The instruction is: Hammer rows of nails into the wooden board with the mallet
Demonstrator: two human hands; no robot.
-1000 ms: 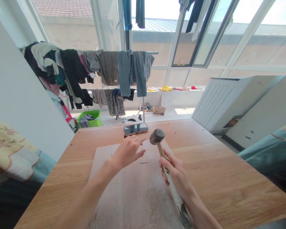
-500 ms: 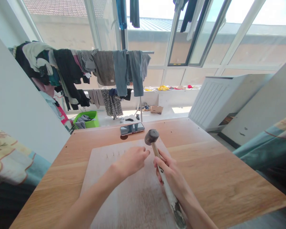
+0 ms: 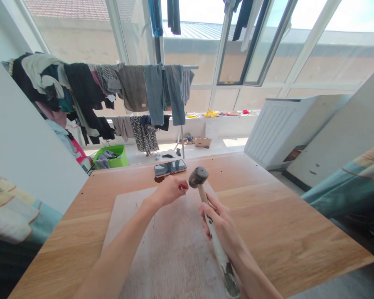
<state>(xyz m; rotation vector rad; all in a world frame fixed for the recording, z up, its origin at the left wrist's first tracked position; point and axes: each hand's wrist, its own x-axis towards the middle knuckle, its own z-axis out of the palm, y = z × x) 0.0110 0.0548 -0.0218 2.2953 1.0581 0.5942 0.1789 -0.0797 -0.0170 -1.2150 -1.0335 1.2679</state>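
Observation:
My right hand is wrapped round the pale, worn handle of a rubber mallet, whose dark head points up and away from me. Left of the mallet head, my left hand hovers over the far part of a whitish wooden board, fingertips pinched together. Whatever sits between those fingers is too small to make out. A thin nail stands up from the board near its far left; my left forearm covers the area beside it.
A phone lies at the far side of the wooden table, just beyond the board. Past the table are a clothes-laden drying rack, a green basket and a white cabinet. Curtains hang at both sides.
My left hand has moved away from me and slightly left, closer to the phone. My right hand keeps the mallet almost in place. The view has shifted slightly.

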